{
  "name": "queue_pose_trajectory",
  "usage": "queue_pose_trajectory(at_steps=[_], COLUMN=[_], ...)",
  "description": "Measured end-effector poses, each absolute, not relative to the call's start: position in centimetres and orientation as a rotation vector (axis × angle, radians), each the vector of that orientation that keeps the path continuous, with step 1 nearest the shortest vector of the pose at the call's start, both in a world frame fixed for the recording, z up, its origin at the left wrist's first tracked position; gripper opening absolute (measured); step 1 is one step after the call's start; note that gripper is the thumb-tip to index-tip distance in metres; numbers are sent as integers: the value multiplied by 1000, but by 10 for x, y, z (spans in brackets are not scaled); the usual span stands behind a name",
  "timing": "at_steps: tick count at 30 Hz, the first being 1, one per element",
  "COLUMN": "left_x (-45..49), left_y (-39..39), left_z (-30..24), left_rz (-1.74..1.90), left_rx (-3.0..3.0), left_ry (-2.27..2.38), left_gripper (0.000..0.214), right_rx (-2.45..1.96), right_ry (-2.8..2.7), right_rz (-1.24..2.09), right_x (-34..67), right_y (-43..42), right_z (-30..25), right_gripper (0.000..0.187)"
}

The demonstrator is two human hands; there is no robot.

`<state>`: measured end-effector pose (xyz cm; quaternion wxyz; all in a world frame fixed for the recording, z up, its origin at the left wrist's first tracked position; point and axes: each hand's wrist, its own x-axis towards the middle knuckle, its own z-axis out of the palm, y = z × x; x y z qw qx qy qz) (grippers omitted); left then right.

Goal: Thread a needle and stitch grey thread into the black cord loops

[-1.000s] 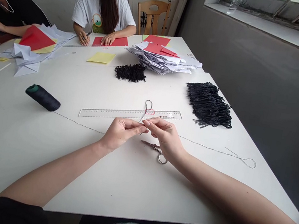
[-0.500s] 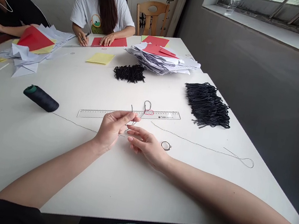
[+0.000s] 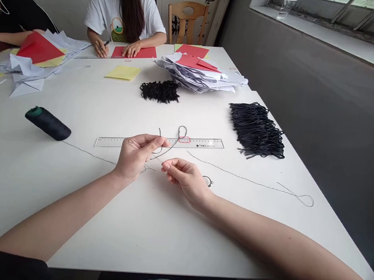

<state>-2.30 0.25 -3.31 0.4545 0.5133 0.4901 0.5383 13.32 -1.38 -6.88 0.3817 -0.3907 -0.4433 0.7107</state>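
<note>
While the left hand (image 3: 134, 156) pinches a looped dark cord (image 3: 172, 147) near the transparent ruler (image 3: 205, 143), the right hand (image 3: 188, 180), its grip pressed together, works on the ruler's near side.

The right hand (image 3: 184, 180) hides most of the scissors (image 3: 210, 182); part of a ring peeks out. The left hand (image 3: 134, 156) covers part of the ruler (image 3: 204, 143), whose numbers look too tiny to read. It also hides some string (image 3: 172, 146). The left edge cuts off a person (image 3: 21, 7) in black.
</note>
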Motion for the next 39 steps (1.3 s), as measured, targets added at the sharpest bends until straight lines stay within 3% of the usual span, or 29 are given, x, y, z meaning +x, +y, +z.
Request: queue_pose_trajectory(at_steps=[6, 9, 13, 30, 39], left_x=[-30, -26, -15, -10, -12], left_y=[7, 4, -5, -12, -12], left_z=[-22, -20, -25, -26, -28], left_rz=[1456, 1422, 1137, 976, 1119], left_rx=[1818, 1510, 1123, 1261, 1259], left_ry=[1424, 1194, 1007, 1164, 1163], left_gripper=[12, 13, 20, 17, 15], right_rx=[-1055, -915, -993, -1037, -969], right_ry=[-1926, -2275, -2204, -2149, -1507], right_rz=[1184, 908, 739, 742, 1515], right_x=[156, 166, 171, 177, 163], right_y=[-5, -1, 3, 7, 7], right_z=[-41, -21, -7, -1, -23], right_gripper=[13, 10, 9, 8, 32])
